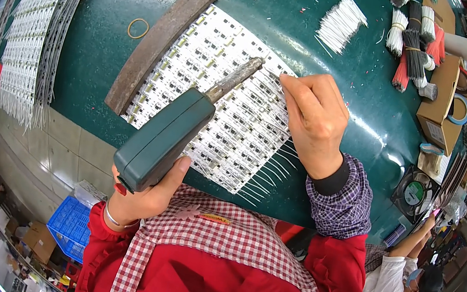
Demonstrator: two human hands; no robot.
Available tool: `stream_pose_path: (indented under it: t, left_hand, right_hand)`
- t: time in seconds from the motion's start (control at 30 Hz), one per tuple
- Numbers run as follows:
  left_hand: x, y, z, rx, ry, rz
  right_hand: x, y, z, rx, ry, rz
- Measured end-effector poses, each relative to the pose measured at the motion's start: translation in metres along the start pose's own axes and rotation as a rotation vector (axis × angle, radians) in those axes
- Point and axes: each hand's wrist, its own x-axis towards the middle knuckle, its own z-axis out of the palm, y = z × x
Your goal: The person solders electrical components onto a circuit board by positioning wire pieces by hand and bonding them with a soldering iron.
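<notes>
My left hand (148,197) is wrapped round the grip of a dark green soldering gun (165,136). Its metal tip points up and right, onto the far right part of a white circuit board panel (196,74). Beside that tip, my right hand (316,107) pinches a thin white wire, mostly hidden by the fingertips, at the panel's right edge. Rows of small components cover the panel, and several white wires (269,172) trail off its lower right edge. A curved brown bar (160,47) lies along the panel's left edge.
Loose white wires (341,24) lie at the far side of the green table (92,58). Wired panels (35,38) are stacked at the left. Bundled wires (412,40) and a cardboard box (441,110) stand at right, near a fan (413,194). A co-worker (400,280) sits at lower right.
</notes>
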Motion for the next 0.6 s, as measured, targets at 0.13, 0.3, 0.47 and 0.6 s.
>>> stream_pose_path:
  t: [0.13,0.3,0.47,0.6]
  left_hand:
    - [-0.001,-0.007,0.002,0.131,0.029,0.148]
    - [0.003,-0.001,0.004,-0.075,0.073,-0.023]
    - [0.011,0.002,0.006,-0.026,0.067,0.097]
    - [0.012,0.003,0.005,-0.044,0.063,0.088]
  right_hand:
    - [0.003,0.0,-0.01,-0.009,-0.017,0.028]
    - [0.013,-0.01,-0.03,-0.031,-0.01,0.07]
    - [0.013,-0.003,-0.013,0.033,0.012,0.042]
    - [0.009,-0.001,-0.005,0.052,-0.008,0.056]
